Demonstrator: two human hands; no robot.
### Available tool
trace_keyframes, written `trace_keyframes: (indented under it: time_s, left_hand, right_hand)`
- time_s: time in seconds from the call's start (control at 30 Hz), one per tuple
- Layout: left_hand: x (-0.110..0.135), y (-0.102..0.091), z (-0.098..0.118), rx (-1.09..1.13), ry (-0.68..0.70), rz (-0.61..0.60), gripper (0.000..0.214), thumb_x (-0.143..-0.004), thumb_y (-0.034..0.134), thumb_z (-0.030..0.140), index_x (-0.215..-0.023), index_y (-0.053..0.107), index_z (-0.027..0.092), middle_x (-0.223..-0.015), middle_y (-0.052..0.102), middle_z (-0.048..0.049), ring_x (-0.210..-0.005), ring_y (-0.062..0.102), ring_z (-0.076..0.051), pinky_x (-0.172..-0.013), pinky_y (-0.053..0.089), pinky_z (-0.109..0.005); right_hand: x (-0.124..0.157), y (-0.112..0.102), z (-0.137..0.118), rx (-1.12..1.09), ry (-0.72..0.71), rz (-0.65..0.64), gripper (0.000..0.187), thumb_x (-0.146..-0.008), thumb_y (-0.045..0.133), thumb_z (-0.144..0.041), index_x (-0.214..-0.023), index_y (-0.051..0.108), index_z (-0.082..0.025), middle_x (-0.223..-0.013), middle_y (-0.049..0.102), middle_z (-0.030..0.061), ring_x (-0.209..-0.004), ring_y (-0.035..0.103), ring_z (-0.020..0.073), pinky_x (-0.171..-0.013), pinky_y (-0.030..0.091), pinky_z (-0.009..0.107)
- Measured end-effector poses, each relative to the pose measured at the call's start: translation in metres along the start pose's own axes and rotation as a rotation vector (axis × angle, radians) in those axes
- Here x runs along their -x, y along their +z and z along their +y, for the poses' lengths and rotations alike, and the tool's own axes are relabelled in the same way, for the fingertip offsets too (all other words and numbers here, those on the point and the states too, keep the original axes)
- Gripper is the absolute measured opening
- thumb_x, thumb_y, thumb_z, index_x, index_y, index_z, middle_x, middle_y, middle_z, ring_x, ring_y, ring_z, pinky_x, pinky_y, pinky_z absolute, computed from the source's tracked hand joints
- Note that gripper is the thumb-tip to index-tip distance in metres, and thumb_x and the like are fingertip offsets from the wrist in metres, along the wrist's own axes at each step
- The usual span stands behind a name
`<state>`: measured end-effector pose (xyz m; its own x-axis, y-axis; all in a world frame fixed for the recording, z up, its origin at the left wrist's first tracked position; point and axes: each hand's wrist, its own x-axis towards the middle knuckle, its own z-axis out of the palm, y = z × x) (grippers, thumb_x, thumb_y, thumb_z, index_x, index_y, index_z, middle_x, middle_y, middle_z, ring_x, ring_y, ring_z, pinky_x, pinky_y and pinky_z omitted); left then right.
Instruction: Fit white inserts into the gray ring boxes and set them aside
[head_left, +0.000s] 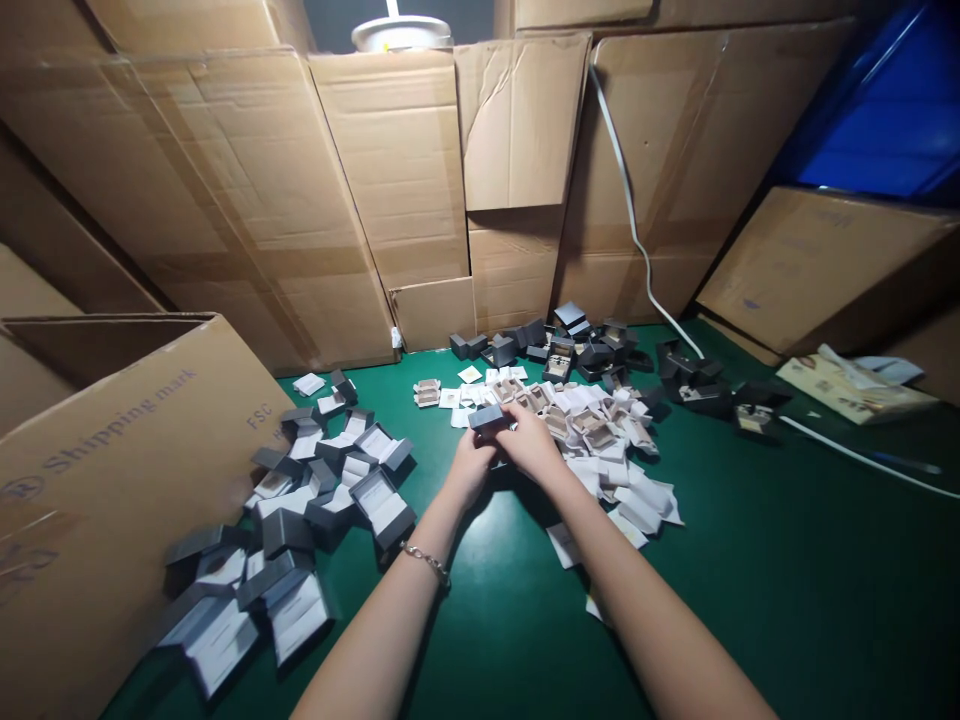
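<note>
A small dark grey jewelry box (489, 419) is held between both hands above the green tabletop (499, 600). My left hand (471, 462) grips it from the left, and my right hand (529, 440) closes on its right side. Fingers partly cover the box, so its inside cannot be seen. Just right of my hands lies a pile of white and beige box inserts (592, 430), with loose folded papers (637, 500) at its near side. Several opened grey boxes with white linings (382, 505) are heaped to the left.
A large open carton (150, 450) with printed lettering stands at the left. Dark boxes (559, 358) lie along the back, before stacked cartons (405, 170). A white cable (630, 205) runs down to the table at right. Beside it sits a yellowish packet (851, 388).
</note>
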<state>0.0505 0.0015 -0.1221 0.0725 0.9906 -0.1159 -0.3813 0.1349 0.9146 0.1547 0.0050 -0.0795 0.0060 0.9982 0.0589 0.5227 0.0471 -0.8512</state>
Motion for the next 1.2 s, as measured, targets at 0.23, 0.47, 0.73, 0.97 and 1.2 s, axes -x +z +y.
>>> trace_keyframes:
  time_s: [0.23,0.47,0.73,0.97,1.2]
  left_hand:
    - [0.005,0.001,0.005,-0.068,0.057,-0.036,0.035,-0.052,0.065,0.009,-0.087,0.063,0.012,-0.075,0.066,-0.0049,-0.065,0.058,-0.015,-0.062,0.046,-0.026]
    - [0.002,-0.001,0.0,-0.058,0.05,0.021,0.02,-0.05,0.063,0.01,-0.069,0.059,0.012,-0.058,0.058,0.0006,-0.053,0.049,-0.01,-0.051,0.038,-0.022]
    - [0.007,0.003,0.011,0.208,-0.168,0.055,0.023,-0.056,0.062,0.024,-0.076,0.061,0.014,-0.059,0.058,0.0009,-0.051,0.051,-0.011,-0.047,0.039,-0.021]
    - [0.001,0.003,0.012,0.231,-0.2,0.13,0.019,-0.064,0.061,0.024,-0.078,0.058,0.012,-0.062,0.062,-0.0031,-0.053,0.059,-0.014,-0.054,0.048,-0.026]
    - [0.006,0.005,0.009,0.168,-0.16,0.106,0.019,-0.057,0.065,0.018,-0.073,0.06,0.011,-0.059,0.063,-0.0031,-0.051,0.057,-0.014,-0.052,0.046,-0.026]
  right_hand:
    - [0.003,-0.003,-0.005,0.024,0.02,-0.007,0.016,-0.065,0.054,-0.019,-0.078,0.063,-0.021,-0.074,0.066,-0.0008,-0.072,0.059,0.0173,-0.064,0.043,0.025]
    - [0.01,0.001,-0.013,0.091,0.039,0.069,0.012,-0.066,0.053,-0.02,-0.075,0.061,-0.022,-0.074,0.065,-0.0001,-0.077,0.059,0.0185,-0.069,0.045,0.027]
    - [0.013,-0.02,-0.034,0.134,-0.068,-0.194,0.052,-0.078,0.058,-0.032,-0.128,0.055,-0.018,-0.12,0.065,0.0099,-0.104,0.061,0.0215,-0.089,0.046,0.03]
    - [-0.006,-0.078,-0.015,0.386,-0.05,0.062,0.042,-0.087,0.048,-0.029,-0.125,0.06,-0.015,-0.127,0.061,0.0125,-0.115,0.056,0.0248,-0.099,0.041,0.035]
    - [-0.018,-0.102,0.028,0.747,0.221,0.225,0.051,-0.085,0.046,-0.05,-0.115,0.065,-0.014,-0.127,0.057,0.0184,-0.12,0.047,0.0387,-0.102,0.023,0.064]
